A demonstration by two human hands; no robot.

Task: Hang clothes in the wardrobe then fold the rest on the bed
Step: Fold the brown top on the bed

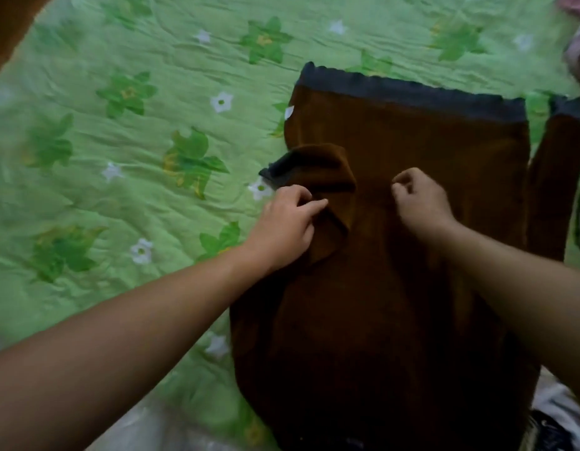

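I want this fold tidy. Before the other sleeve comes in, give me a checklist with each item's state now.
1. Brown sweater lies flat on the bedspread: ok.
2. Left sleeve folded over the body: ok.
3. Its grey cuff inside the body's outline: not ok, it pokes past the side edge.
4. Left hand grips that sleeve's fold: ok.
5. Right hand free: cannot tell; its fingers are curled on the body, and whether they hold cloth is unclear.
6. Right sleeve lies straight alongside, ready to fold: ok.
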